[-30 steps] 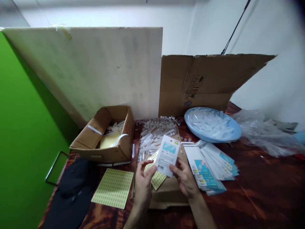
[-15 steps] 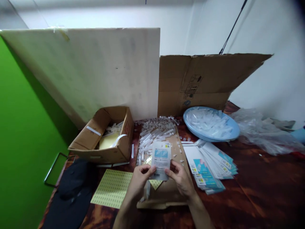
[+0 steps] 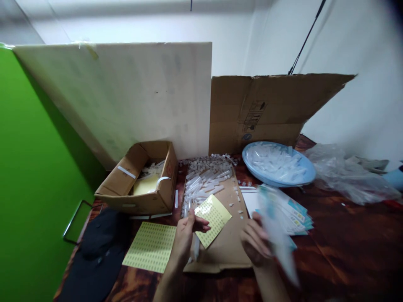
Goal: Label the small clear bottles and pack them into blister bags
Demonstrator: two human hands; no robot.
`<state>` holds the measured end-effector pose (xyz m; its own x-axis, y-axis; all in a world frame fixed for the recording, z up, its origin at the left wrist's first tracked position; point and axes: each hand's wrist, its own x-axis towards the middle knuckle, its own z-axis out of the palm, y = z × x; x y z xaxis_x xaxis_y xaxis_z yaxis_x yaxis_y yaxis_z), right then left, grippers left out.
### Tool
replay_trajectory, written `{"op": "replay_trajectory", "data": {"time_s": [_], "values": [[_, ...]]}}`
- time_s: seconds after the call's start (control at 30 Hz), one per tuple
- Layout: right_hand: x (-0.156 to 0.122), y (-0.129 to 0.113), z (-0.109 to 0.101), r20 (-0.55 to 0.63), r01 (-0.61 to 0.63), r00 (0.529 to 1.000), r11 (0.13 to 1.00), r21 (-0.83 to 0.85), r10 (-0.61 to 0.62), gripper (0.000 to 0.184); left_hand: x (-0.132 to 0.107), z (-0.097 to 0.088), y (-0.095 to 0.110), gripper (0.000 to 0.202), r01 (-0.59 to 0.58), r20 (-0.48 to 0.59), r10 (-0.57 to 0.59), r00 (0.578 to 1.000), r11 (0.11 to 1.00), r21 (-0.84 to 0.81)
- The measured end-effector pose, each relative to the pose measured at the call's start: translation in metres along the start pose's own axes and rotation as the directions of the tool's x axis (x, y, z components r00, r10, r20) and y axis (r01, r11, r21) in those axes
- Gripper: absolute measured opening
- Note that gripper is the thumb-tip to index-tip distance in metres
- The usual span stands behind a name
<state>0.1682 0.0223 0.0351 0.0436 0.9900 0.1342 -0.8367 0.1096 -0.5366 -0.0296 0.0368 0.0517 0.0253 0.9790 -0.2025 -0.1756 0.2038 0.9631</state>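
My right hand [image 3: 255, 243] grips a white and blue packet [image 3: 278, 241], smeared by motion, low at the right of the cardboard sheet [image 3: 228, 251]. The packet hangs over the near end of a fanned stack of the same packets [image 3: 294, 212]. My left hand [image 3: 185, 239] rests on the cardboard with its fingers curled and its thumb against the edge of a small yellow sticker sheet [image 3: 213, 218]. Whether anything is between those fingers is hidden. A pile of clear plastic tubes [image 3: 203, 184] lies just behind the sticker sheet.
A larger yellow sticker sheet [image 3: 151, 247] lies at the left beside a black cap [image 3: 94, 256]. An open carton [image 3: 138, 178] stands at back left, a blue bowl of clear pieces [image 3: 278, 164] and a crumpled plastic bag [image 3: 346, 174] at back right. Upright boards close off the back.
Both hands held the packet upright over the cardboard. My left hand has let go and dropped to the small sticker sheet. My right hand has swung the packet right, toward the stack.
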Motion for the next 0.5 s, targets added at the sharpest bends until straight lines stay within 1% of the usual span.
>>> {"op": "replay_trajectory", "data": {"time_s": [0.03,0.07,0.1,0.13,0.17,0.2,0.23,0.27,0.3,0.33,0.4,0.43,0.5], "values": [[-0.002,-0.005,-0.002,0.003,0.033,0.999,0.997,0.07,-0.034,0.037,0.001,-0.001,-0.001,0.072,-0.013,-0.01,0.014,1.0,1.0,0.028],[-0.004,-0.009,-0.002,0.006,0.031,0.999,0.995,0.095,-0.032,0.046,0.003,-0.001,-0.002,0.071,-0.036,-0.009,0.037,0.999,0.996,0.083],[-0.005,-0.011,-0.001,0.007,0.0,1.0,0.998,0.068,0.0,0.049,0.006,-0.001,-0.003,0.071,-0.075,0.011,0.074,0.997,0.98,0.182],[-0.006,-0.012,0.003,0.014,-0.049,0.999,0.999,-0.01,0.05,0.047,0.011,0.0,-0.003,0.071,-0.126,0.047,0.117,0.992,0.943,0.307],[-0.006,-0.01,0.008,0.024,-0.101,0.994,0.983,-0.151,0.106,0.041,0.017,0.002,-0.003,0.07,-0.182,0.095,0.157,0.983,0.882,0.434],[-0.005,-0.006,0.015,0.031,-0.125,0.989,0.932,-0.34,0.143,0.035,0.026,0.006,-0.003,0.068,-0.24,0.149,0.189,0.971,0.797,0.554],[-0.004,0.0,0.023,0.053,-0.1,0.987,0.84,-0.534,0.151,0.03,0.036,0.011,-0.002,0.065,-0.277,0.186,0.206,0.961,0.725,0.631],[-0.003,0.008,0.032,0.093,-0.03,0.987,0.713,-0.701,0.134,0.025,0.048,0.017,-0.001,0.061,-0.295,0.199,0.218,0.956,0.682,0.669],[-0.002,0.016,0.041,0.146,0.069,0.986,0.584,-0.809,0.085,0.021,0.061,0.025,0.001,0.057,-0.301,0.199,0.228,0.953,0.649,0.699],[0.0,0.026,0.049,0.206,0.168,0.978,0.466,-0.869,0.033,0.018,0.076,0.033,0.003,0.054,-0.301,0.198,0.232,0.952,0.616,0.728],[0.0,0.044,0.065,0.305,0.307,0.951,0.283,-0.909,-0.053,0.017,0.105,0.051,0.009,0.05,-0.296,0.195,0.234,0.953,0.559,0.774],[-0.001,0.052,0.072,0.335,0.344,0.939,0.211,-0.915,-0.079,0.018,0.119,0.059,0.013,0.048,-0.289,0.192,0.23,0.954,0.534,0.794],[-0.012,0.065,0.085,0.366,0.375,0.926,0.091,-0.923,-0.096,0.021,0.143,0.072,0.02,0.035,-0.269,0.177,0.227,0.958,0.483,0.833]]}}
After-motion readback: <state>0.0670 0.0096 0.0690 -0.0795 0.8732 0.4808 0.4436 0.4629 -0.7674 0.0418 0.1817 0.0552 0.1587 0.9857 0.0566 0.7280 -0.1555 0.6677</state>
